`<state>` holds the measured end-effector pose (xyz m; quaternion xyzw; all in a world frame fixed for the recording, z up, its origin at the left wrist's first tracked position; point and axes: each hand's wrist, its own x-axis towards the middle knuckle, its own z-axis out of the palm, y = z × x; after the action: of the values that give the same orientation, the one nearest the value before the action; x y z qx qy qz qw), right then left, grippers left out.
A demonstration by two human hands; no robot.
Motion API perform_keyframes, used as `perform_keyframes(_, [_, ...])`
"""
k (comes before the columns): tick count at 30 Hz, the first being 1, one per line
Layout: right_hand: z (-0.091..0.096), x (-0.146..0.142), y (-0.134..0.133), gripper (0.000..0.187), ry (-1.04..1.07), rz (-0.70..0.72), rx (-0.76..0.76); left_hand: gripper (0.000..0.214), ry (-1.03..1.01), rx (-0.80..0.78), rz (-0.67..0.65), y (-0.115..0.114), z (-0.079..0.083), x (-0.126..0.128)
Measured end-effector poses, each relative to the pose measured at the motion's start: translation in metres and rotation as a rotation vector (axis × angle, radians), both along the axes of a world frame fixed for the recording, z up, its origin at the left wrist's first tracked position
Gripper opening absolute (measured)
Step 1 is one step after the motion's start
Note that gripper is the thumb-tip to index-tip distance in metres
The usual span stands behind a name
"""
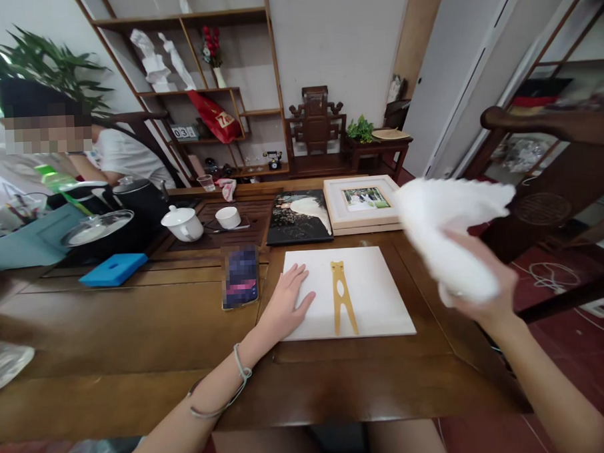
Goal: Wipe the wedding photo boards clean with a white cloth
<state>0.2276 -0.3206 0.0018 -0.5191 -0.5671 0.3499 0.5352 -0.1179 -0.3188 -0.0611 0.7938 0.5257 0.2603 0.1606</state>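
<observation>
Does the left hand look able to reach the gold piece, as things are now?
Probably yes: the left hand lies open on the same board as the gold piece, seems to hold nothing, and no object shows between them.

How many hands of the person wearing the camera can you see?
2. The left hand rests on the white board, left of the gold piece; the right hand holds up a white bundle, which hides some of its fingers.
</observation>
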Motion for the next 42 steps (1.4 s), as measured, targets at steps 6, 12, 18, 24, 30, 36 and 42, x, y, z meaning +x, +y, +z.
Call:
perform_keyframes(6, [-0.030, -0.042, 0.000, 0.086, -1.152, 0.390, 0.334, 0.049, 0.011, 0.008, -0.012, 0.002, 0.000, -0.001])
perform_keyframes(12, [-0.029, -0.060, 0.033, 0.086, -1.251, 0.400, 0.212, 0.047, 0.018, 0.039, -0.012, 0.003, -0.005, -0.001])
perform_keyframes(18, [-0.021, -0.059, -0.011, 0.084, -1.273, 0.448, 0.184, 0.046, 0.025, 0.045, 0.002, 0.003, -0.006, 0.000])
perform_keyframes(24, [-0.017, -0.054, -0.084, 0.100, -1.241, 0.587, 0.224, 0.046, 0.048, 0.032, 0.006, 0.003, -0.007, 0.001])
perform_keyframes(30, [-0.017, -0.054, -0.003, 0.086, -1.223, 0.618, 0.187, 0.048, 0.067, 0.044, -0.021, 0.004, -0.009, -0.002])
perform_keyframes(36, [-0.016, -0.068, 0.047, 0.086, -1.248, 0.514, 0.196, 0.048, 0.064, 0.015, -0.001, 0.003, -0.007, -0.001])
perform_keyframes(42, [-0.015, -0.066, -0.041, 0.100, -1.276, 0.556, 0.192, 0.046, 0.029, 0.025, 0.022, 0.002, -0.008, 0.002])
